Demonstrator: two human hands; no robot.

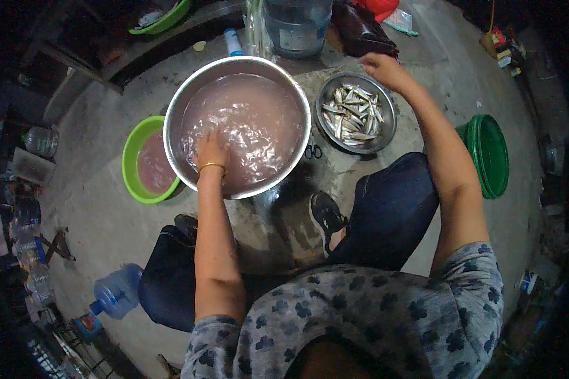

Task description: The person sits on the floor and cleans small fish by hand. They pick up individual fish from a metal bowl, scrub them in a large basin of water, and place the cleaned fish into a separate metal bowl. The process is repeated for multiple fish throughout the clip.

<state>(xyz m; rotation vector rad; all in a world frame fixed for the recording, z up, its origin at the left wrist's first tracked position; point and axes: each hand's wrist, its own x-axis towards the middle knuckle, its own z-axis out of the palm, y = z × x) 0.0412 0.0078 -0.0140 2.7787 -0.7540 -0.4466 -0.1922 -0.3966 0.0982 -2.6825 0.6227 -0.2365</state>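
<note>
A large metal basin (299,85) holds cloudy pinkish water (246,104), rippled and shiny. My left hand (212,150), with a gold-coloured bangle at the wrist, rests at the water's surface near the basin's left side. Its fingers are slightly apart, and whatever lies under the water is hidden. To the right stands a smaller metal bowl (391,121) containing many small silvery fish (353,113). My right hand (384,68) hovers over that bowl's far right rim, its fingers bent; whether they pinch something cannot be made out. Dark-handled scissors (314,151) lie between the two vessels.
A green plastic basin (129,161) with similar water touches the large basin's left side. Beyond are a clear plastic bucket (296,28), a blue-and-white cylinder (233,42) and a dark bag (360,28). A green bucket (490,156) stands right; a water-cooler bottle (118,291) lies left.
</note>
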